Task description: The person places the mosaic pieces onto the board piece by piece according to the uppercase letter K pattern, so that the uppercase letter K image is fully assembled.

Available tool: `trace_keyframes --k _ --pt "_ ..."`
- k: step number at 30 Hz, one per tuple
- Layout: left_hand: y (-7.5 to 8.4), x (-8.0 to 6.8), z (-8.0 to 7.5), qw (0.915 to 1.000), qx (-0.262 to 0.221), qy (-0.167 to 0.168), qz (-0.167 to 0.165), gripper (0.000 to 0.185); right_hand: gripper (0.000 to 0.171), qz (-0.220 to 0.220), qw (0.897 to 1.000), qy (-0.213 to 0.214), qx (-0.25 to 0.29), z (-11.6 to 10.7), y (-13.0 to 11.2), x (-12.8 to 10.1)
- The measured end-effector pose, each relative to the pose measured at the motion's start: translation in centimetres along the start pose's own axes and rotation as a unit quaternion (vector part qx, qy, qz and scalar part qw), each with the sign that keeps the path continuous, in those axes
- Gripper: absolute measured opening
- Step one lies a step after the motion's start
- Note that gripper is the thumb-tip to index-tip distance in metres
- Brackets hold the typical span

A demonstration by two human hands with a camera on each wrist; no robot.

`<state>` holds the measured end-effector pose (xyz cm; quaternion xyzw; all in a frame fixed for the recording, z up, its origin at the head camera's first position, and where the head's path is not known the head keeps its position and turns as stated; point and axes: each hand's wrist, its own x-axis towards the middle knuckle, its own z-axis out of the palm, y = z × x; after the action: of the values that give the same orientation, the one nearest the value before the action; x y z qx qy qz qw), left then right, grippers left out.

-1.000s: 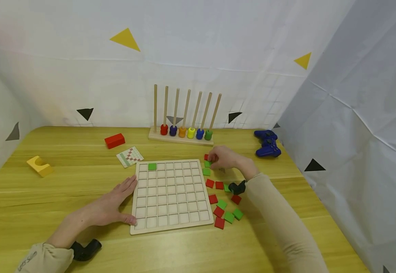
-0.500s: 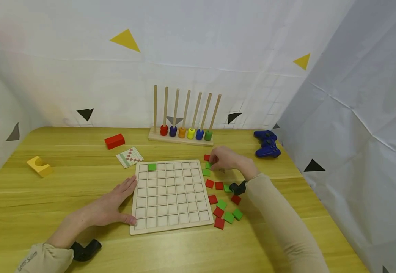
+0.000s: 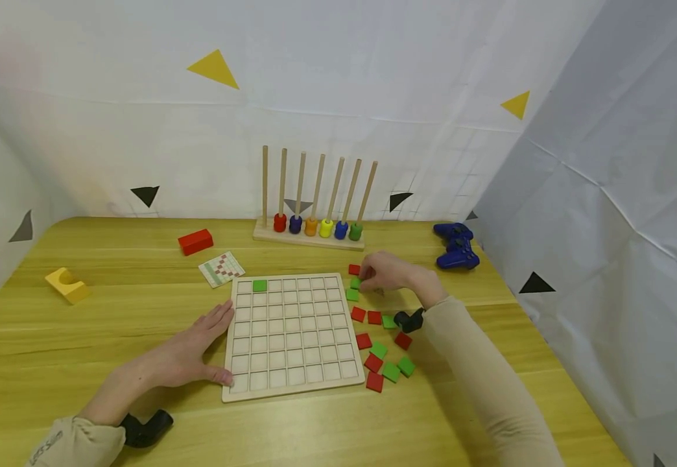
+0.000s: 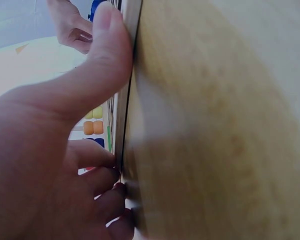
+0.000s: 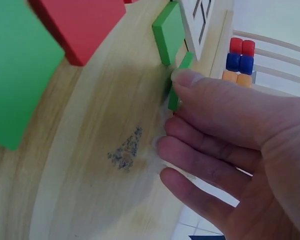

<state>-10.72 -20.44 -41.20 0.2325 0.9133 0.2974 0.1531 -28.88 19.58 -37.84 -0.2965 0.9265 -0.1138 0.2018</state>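
My left hand (image 3: 198,353) rests along the left edge of a wooden grid board (image 3: 292,394), fingers extended, with the thumb on its near left corner. In the left wrist view that thumb (image 4: 110,50) lies over the board's rim. One green tile (image 3: 259,285) sits in the board's far row, second cell from the left. Past the board's far right corner, my right hand (image 3: 390,272) pinches another green tile (image 5: 181,82) with its thumb at the tile's edge; the index fingertip is mostly hidden. A red tile (image 3: 353,269) and a further green tile (image 3: 353,295) lie beside these fingers.
Several red and green tiles (image 3: 375,381) are scattered right of the board. A pattern card (image 3: 222,268) and a red block (image 3: 196,242) lie beyond its left corner. Farther back stand a peg rack (image 3: 309,240) with coloured beads, and a blue game controller (image 3: 458,246). A yellow block (image 3: 67,285) is far left.
My right hand has shifted slightly to the right, and the green tile at its fingers has moved a touch nearer. The left hand and the board stay where they were.
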Motion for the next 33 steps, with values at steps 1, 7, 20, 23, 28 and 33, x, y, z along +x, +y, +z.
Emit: trace_keyframes --k 1,7,20,23,28,33 --pt "0.0 0.0 0.0 1.0 0.0 0.0 0.001 0.12 0.025 0.001 1.0 -0.001 0.0 0.0 -0.1 0.0" --pt "-0.1 -0.1 0.0 1.0 0.0 0.003 0.005 0.12 0.026 -0.006 1.0 -0.002 -0.006 -0.2 -0.2 -0.2" --pt "-0.1 -0.1 0.0 1.0 -0.001 0.001 0.004 0.12 0.021 -0.031 0.999 0.02 -0.003 -0.5 -0.8 -0.1" --pt "-0.1 -0.1 0.0 1.0 -0.001 0.0 0.004 0.12 0.018 -0.042 0.999 0.029 -0.014 -0.7 -1.4 -0.2" --pt "-0.2 0.0 0.0 1.0 0.006 0.001 0.005 0.12 0.021 -0.054 0.998 0.035 -0.019 -1.0 -2.6 -0.2" --pt "-0.2 0.0 0.0 1.0 0.006 0.002 0.006 0.12 0.022 -0.064 0.997 0.035 -0.019 -1.1 -3.7 0.1"
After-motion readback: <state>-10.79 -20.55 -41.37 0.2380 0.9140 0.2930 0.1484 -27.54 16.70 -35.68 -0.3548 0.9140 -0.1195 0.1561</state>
